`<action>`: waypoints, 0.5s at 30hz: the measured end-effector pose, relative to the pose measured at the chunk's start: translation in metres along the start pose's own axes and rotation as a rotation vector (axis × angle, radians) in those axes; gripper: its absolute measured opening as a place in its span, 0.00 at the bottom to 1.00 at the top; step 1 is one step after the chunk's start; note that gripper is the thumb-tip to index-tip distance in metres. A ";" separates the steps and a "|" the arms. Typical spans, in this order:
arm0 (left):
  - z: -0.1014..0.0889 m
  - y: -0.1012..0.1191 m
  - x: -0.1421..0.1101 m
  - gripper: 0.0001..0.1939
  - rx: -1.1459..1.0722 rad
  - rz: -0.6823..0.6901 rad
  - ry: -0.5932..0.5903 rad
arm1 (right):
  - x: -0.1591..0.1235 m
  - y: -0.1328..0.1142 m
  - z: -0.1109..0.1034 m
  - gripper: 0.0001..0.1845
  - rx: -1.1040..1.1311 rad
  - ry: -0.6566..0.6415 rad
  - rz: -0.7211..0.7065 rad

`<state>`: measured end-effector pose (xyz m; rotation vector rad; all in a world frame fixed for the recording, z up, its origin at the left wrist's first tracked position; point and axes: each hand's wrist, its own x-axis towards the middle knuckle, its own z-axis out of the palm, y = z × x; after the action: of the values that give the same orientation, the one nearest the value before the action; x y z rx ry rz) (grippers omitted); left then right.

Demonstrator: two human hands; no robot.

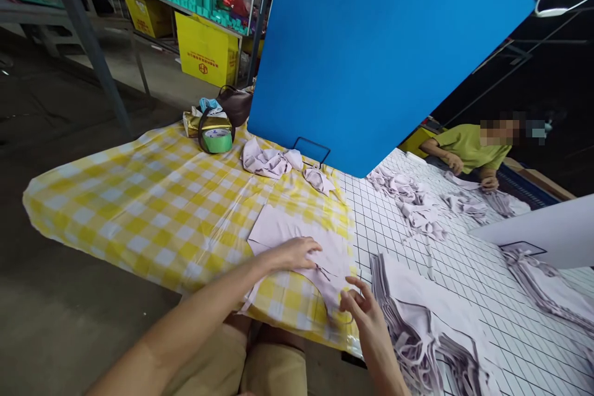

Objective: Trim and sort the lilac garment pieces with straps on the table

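Observation:
A pale lilac cut-fabric garment piece (pixel 283 229) lies flat on the yellow checked cloth in front of me. My left hand (pixel 297 253) rests on its middle, fingers loosely bent and apart. Small dark lines, perhaps thread or a slit, show on the fabric beside those fingertips; too fine to make out. At the piece's lower right edge is my right hand (pixel 364 306), its index finger and thumb curved with a gap between them. A thin dark curved shape shows under that hand, unclear. Just right of it lies a thick stack of matching lilac pieces (pixel 431 303).
Crumpled lilac pieces (pixel 266 159) lie below a big blue board (pixel 371 55). A green tape roll (pixel 218 140) sits on the checked tablecloth (pixel 116 198). More lilac heaps (pixel 408 192) cover the white grid table. Across it, a person (pixel 468 148) handles fabric. Yellow boxes (pixel 204 46) stand behind.

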<state>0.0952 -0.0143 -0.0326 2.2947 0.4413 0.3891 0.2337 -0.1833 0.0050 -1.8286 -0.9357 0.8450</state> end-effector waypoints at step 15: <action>0.000 -0.044 -0.243 0.23 0.395 -0.782 1.524 | -0.096 0.064 0.039 0.22 -0.305 -0.449 0.072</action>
<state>-0.1306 -0.0883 -0.0988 1.4779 2.1544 1.6636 0.1705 -0.2705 -0.0517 -1.9768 -1.3457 1.2457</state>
